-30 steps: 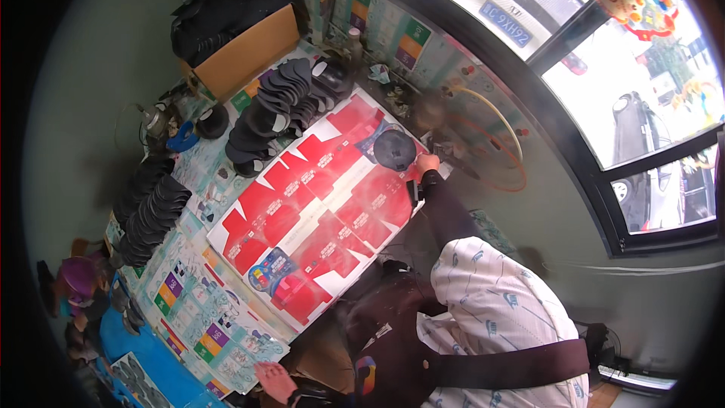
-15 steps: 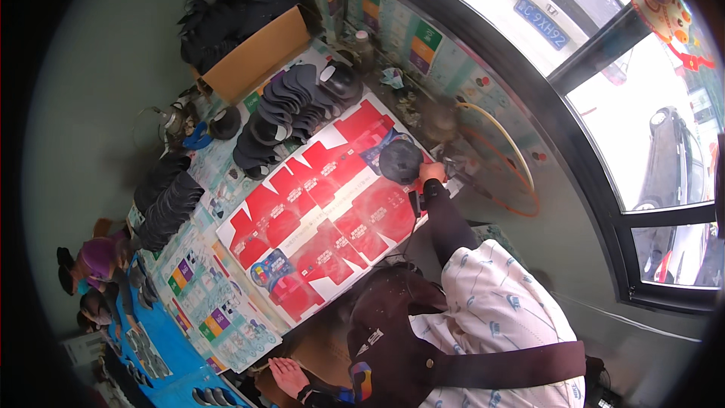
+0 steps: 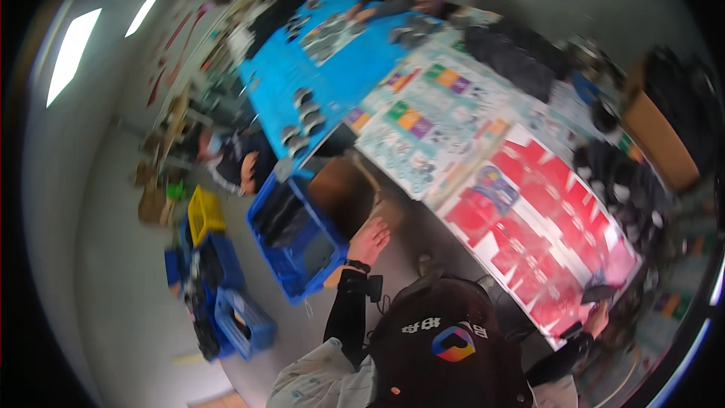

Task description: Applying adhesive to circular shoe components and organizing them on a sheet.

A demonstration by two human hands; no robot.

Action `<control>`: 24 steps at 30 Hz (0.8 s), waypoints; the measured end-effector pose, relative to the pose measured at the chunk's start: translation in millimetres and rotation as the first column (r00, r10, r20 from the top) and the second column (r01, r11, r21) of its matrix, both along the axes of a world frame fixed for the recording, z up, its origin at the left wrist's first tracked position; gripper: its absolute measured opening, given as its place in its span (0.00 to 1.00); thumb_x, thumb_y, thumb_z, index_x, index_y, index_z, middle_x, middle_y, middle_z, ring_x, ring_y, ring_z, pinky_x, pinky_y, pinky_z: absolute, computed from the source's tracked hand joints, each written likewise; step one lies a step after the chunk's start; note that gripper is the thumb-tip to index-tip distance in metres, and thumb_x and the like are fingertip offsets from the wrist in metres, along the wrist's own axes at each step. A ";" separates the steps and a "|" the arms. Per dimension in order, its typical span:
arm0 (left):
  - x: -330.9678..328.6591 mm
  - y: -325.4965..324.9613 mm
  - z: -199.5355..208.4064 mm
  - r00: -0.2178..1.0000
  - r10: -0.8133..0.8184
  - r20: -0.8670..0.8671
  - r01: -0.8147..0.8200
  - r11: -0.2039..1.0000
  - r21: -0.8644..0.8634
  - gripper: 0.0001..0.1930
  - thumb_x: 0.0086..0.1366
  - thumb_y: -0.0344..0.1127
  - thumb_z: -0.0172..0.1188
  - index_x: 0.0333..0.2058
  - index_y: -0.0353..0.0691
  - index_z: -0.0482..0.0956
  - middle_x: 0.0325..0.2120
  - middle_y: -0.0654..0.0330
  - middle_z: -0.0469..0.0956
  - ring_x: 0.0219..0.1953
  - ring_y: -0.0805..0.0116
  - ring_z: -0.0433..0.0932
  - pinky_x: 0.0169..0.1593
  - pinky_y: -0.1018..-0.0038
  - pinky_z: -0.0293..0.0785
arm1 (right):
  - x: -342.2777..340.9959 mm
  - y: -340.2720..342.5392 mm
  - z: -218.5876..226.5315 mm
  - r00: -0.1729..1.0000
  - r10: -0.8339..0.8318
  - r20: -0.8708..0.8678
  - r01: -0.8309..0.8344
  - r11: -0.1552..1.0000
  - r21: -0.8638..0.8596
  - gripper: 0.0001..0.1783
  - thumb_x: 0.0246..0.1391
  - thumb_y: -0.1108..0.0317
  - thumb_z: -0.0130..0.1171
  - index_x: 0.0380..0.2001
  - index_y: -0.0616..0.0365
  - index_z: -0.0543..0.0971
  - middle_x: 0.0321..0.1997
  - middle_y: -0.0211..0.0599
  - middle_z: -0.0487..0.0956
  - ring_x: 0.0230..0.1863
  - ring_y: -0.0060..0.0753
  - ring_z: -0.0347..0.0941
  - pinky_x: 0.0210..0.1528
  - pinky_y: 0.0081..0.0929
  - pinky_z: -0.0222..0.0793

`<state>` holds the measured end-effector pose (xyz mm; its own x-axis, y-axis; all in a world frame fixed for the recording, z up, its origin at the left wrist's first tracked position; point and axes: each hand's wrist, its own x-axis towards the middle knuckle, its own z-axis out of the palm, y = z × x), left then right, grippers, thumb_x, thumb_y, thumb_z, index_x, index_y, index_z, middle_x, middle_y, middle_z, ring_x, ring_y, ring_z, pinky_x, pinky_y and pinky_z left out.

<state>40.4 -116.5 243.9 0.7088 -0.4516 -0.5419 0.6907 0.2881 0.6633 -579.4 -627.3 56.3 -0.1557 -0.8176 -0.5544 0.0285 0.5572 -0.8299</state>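
A: In the head view, what step is in hand?
B: My judgement is a one-handed hold: the right hand (image 3: pixel 596 319) has the near edge of a dark piece (image 3: pixel 599 295) in its fingers. The blur hides the exact grip.
A: And what does the next move call for?
B: I'd say a firm grip on that edge, and care not to drag the piece against the red sheet (image 3: pixel 521 249).
A: Where does the piece lie from that hand?
B: Just off the fingers at twelve o'clock, over the near right corner of the sheet. I can't tell whether it touches the sheet. The sheet's middle is at eleven, and a black pile (image 3: pixel 619 189) sits beyond the piece at twelve.
A: And the left hand (image 3: pixel 368 240)?
B: Spread fairly flat, fingers close together, with nothing seen in it. The dark piece is well apart from it, at four.
A: What's near it?
B: A blue crate (image 3: pixel 313 281) with dark goods inside, just beside it at nine, and a brown box (image 3: pixel 336 185) near it at about eleven. Whether its fingers touch the box, I can't tell. The blue tabletop (image 3: pixel 355 79) is farther off, at twelve.
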 end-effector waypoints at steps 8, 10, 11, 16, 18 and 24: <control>9.5 112.0 -15.9 0.969 0.240 -0.060 -0.240 0.971 0.017 0.16 0.71 0.33 0.57 0.56 0.41 0.73 0.41 0.61 0.79 0.43 0.66 0.79 0.51 0.68 0.77 | 336.3 50.3 228.7 0.831 0.555 0.040 -0.501 0.778 -0.379 0.15 0.62 0.62 0.58 0.45 0.62 0.76 0.41 0.36 0.78 0.45 0.32 0.77 0.48 0.33 0.77; 19.7 157.0 -30.4 0.955 0.286 -0.080 -0.290 0.956 -0.036 0.16 0.71 0.33 0.57 0.56 0.40 0.72 0.41 0.60 0.79 0.43 0.65 0.79 0.51 0.68 0.77 | 420.9 79.1 237.8 0.701 0.694 0.163 -0.610 0.703 -0.366 0.13 0.61 0.66 0.57 0.45 0.63 0.77 0.40 0.33 0.74 0.42 0.29 0.73 0.43 0.30 0.78; 26.6 175.9 -36.3 0.955 0.290 -0.060 -0.292 0.956 -0.032 0.16 0.72 0.34 0.57 0.56 0.39 0.72 0.42 0.60 0.79 0.44 0.65 0.79 0.52 0.67 0.77 | 462.6 99.2 232.1 0.675 0.730 0.107 -0.636 0.650 -0.417 0.12 0.61 0.67 0.56 0.44 0.63 0.76 0.39 0.34 0.74 0.42 0.29 0.73 0.42 0.31 0.80; 34.5 275.1 -29.3 0.891 0.450 -0.059 -0.451 0.893 0.005 0.18 0.73 0.40 0.56 0.57 0.40 0.73 0.42 0.60 0.79 0.44 0.65 0.79 0.51 0.67 0.77 | 676.2 255.9 248.4 0.427 0.871 0.243 -0.751 0.492 -0.440 0.09 0.58 0.69 0.53 0.40 0.60 0.76 0.37 0.34 0.75 0.41 0.29 0.76 0.41 0.34 0.83; 24.6 317.4 -22.3 0.850 0.525 -0.041 -0.519 0.849 0.104 0.19 0.72 0.41 0.58 0.58 0.40 0.73 0.45 0.58 0.78 0.47 0.63 0.77 0.52 0.66 0.75 | 753.9 321.7 268.0 0.197 0.938 0.284 -0.889 0.293 -0.351 0.09 0.58 0.70 0.52 0.41 0.60 0.76 0.38 0.34 0.77 0.40 0.29 0.78 0.42 0.36 0.82; -7.8 377.8 -29.7 0.714 0.700 0.009 -0.680 0.690 0.248 0.19 0.71 0.42 0.60 0.56 0.41 0.75 0.44 0.59 0.78 0.43 0.65 0.78 0.47 0.69 0.77 | 907.2 451.8 283.5 -0.005 0.916 0.401 -0.910 0.162 -0.381 0.08 0.60 0.69 0.50 0.36 0.58 0.77 0.37 0.35 0.80 0.38 0.31 0.80 0.43 0.37 0.80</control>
